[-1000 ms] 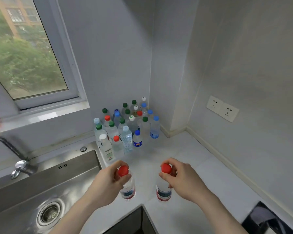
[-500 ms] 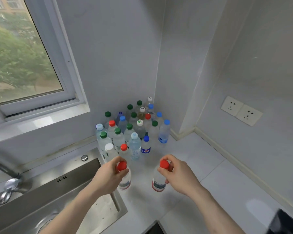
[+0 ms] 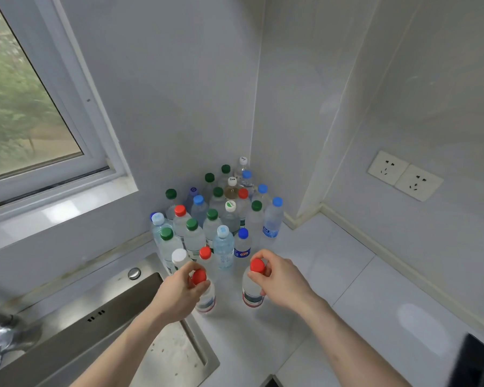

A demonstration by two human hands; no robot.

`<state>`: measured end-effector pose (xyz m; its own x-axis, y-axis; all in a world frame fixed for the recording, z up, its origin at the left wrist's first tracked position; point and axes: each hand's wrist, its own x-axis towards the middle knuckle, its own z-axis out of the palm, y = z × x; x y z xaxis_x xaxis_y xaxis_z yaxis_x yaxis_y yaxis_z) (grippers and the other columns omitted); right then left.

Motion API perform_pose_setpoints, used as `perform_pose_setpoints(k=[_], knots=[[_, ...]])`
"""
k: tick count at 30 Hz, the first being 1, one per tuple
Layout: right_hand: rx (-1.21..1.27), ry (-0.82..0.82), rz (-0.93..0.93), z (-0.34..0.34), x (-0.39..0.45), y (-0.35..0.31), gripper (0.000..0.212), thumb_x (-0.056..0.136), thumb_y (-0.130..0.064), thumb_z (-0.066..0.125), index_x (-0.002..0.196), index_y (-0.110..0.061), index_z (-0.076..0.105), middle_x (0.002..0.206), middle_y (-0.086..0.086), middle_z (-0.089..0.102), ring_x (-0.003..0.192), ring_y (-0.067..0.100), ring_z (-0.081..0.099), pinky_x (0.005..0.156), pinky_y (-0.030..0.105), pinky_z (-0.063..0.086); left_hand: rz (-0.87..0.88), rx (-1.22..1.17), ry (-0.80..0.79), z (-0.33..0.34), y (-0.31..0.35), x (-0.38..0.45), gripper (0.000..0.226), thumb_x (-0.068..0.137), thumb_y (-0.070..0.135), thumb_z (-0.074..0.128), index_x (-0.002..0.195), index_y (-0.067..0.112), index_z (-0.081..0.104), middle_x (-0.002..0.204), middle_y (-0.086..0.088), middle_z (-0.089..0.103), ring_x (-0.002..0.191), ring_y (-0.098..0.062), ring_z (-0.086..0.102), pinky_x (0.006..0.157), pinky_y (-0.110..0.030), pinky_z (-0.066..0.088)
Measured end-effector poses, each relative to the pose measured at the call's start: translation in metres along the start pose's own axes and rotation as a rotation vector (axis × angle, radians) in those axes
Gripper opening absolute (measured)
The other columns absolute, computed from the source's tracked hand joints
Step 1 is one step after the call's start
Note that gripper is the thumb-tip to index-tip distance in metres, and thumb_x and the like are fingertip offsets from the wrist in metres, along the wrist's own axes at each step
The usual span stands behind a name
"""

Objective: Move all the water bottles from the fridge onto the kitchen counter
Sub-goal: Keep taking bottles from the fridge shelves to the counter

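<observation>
While both red-capped bottles stand near the cluster point(image 3: 218, 219), we pinch the left bottle point(image 3: 206, 298) with left hand point(image 3: 179, 294) and the right bottle point(image 3: 252, 293) with right hand point(image 3: 281, 283), fingers clamped at the necks.

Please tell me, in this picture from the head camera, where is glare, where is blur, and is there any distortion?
Head view: soft daylight; pale glare patches on the counter and the window sill; the faucet at the left edge is smeared by blur; wide-angle distortion tilts the walls and the window frame; the bottle cluster is sharp.

Bottle cluster point(image 3: 215, 219) right of sink point(image 3: 140, 331)
</observation>
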<state>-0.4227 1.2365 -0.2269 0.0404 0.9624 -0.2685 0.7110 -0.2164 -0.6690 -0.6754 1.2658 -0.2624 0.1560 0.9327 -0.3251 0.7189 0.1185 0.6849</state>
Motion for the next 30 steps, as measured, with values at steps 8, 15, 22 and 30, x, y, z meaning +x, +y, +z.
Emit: perform_pose_setpoints(k=[8,15,22,30], knots=[[-0.004,-0.015,-0.001,0.019,0.027,-0.015,0.013,0.097,-0.041,0.067,0.104,-0.037,0.057,0.078,-0.009,0.068,0.07,0.014,0.073,0.08,0.042,0.06,0.006,-0.032,0.029,-0.002,-0.011,0.015,0.017,0.092,0.044,0.067,0.101,0.038,0.055,0.083,0.002,0.071,0.077,-0.021,0.07,0.079,-0.044,0.058],[-0.015,-0.071,-0.008,0.034,0.042,-0.029,0.015,0.098,-0.04,0.067,0.11,-0.036,0.057,0.086,-0.008,0.07,0.078,0.017,0.074,0.083,0.041,0.061,0.026,-0.034,0.047,0.0,-0.014,0.017,0.016,0.093,0.045,0.065,0.102,0.038,0.054,0.08,0.005,0.07,0.077,-0.018,0.069,0.079,-0.045,0.058],[-0.033,-0.124,-0.035,0.052,0.054,-0.036,0.015,0.1,-0.042,0.064,0.112,-0.038,0.056,0.084,-0.009,0.068,0.082,0.016,0.074,0.084,0.043,0.061,0.028,-0.022,0.081,-0.002,-0.013,0.016,0.018,0.095,0.045,0.063,0.11,0.038,0.056,0.078,0.004,0.069,0.077,-0.016,0.068,0.079,-0.042,0.057],[-0.001,-0.17,-0.017,0.066,0.055,-0.035,0.016,0.106,-0.036,0.057,0.121,-0.037,0.053,0.096,-0.007,0.068,0.087,0.017,0.074,0.079,0.034,0.061,0.026,0.026,0.049,-0.006,-0.012,0.014,0.033,0.1,0.047,0.054,0.131,0.038,0.053,0.084,0.01,0.069,0.08,-0.013,0.07,0.083,-0.042,0.058]])
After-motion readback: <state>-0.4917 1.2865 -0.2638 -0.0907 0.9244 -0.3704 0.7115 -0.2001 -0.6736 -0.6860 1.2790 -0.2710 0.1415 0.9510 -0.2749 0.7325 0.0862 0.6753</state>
